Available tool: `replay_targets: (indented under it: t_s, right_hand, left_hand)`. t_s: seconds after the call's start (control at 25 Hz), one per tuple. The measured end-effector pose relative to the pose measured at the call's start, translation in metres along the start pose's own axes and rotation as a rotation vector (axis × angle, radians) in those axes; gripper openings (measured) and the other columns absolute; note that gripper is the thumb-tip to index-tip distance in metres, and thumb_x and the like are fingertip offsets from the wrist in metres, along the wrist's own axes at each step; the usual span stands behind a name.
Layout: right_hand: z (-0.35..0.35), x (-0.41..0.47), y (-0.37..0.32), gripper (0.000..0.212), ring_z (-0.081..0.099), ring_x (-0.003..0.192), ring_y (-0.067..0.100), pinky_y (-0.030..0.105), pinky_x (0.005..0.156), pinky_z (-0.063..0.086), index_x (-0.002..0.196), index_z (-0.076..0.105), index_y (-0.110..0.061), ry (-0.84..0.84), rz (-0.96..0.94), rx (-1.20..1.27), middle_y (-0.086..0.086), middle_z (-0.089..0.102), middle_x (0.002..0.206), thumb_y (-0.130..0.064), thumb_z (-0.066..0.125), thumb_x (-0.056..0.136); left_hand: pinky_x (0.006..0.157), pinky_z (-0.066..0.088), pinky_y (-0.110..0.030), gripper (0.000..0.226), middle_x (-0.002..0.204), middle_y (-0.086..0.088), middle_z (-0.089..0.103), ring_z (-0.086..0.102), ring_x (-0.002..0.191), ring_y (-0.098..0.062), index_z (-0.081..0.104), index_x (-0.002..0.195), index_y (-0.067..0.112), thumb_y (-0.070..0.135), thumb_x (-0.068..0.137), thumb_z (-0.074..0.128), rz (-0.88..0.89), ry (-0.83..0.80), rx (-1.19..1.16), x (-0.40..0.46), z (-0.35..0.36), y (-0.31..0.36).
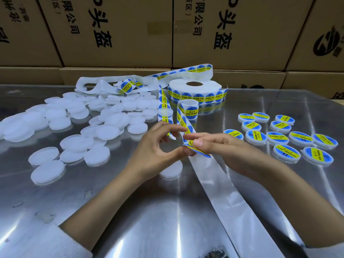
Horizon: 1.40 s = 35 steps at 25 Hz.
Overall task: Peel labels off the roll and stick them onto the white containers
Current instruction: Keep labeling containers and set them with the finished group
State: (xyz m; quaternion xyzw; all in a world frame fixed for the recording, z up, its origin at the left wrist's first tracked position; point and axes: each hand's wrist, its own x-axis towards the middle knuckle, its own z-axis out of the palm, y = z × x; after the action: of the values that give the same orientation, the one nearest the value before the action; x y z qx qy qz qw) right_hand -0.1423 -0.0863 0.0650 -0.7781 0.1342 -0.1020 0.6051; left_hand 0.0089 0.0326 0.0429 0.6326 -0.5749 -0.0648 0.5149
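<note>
L hand & R hand pinch label strip in front of roll; unlabelled white containers left of roll.

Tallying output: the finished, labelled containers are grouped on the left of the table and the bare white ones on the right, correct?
Not quite: the sides are swapped. The head view shows the labelled containers grouped on the right of the table and the bare white containers piled on the left.
</note>
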Motion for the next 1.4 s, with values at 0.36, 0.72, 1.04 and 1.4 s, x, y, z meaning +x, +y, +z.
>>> replay_targets:
  t_s: [0.36,0.72,1.04,1.4]
  right_hand:
    - [-0.010,0.003,0.007,0.015,0.064,0.075,-0.001,0.012,0.068,0.044,0.069,0.069,-0.019,0.350,-0.025,0.181,-0.007,0.073,0.081,-0.033,0.070,0.064]
    - [-0.016,0.004,0.010,0.013,0.067,0.084,0.007,0.025,0.074,0.051,0.073,0.071,-0.026,0.446,-0.005,0.307,-0.005,0.073,0.088,-0.036,0.071,0.064]
    - [-0.007,0.005,0.012,0.021,0.070,0.084,0.007,0.019,0.070,0.055,0.072,0.074,-0.028,0.331,0.031,0.268,-0.002,0.075,0.090,-0.044,0.073,0.058]
    - [0.000,0.005,0.009,0.031,0.070,0.072,0.009,0.019,0.056,0.053,0.085,0.072,-0.017,0.265,0.125,0.374,0.005,0.075,0.089,-0.035,0.072,0.060]
  left_hand:
    - [0.078,0.044,-0.023,0.053,0.095,0.017,0.059,0.052,0.088,0.000,0.067,0.102,0.033,0.071,0.066,0.059,0.078,-0.102,0.426,0.003,-0.015,-0.012]
    - [0.082,0.039,-0.020,0.057,0.105,0.017,0.046,0.047,0.097,-0.001,0.056,0.113,0.036,0.063,0.064,0.072,-0.115,-0.390,0.592,0.002,-0.023,-0.029]
    - [0.071,0.040,-0.008,0.079,0.114,0.018,0.055,0.055,0.086,-0.001,0.041,0.135,0.035,0.025,0.068,0.083,0.087,-0.046,0.213,0.001,-0.002,-0.014]
    - [0.076,0.035,-0.001,0.080,0.119,0.007,0.060,0.055,0.092,0.009,0.038,0.139,0.024,0.017,0.072,0.081,0.128,-0.029,0.151,-0.003,0.009,0.000]
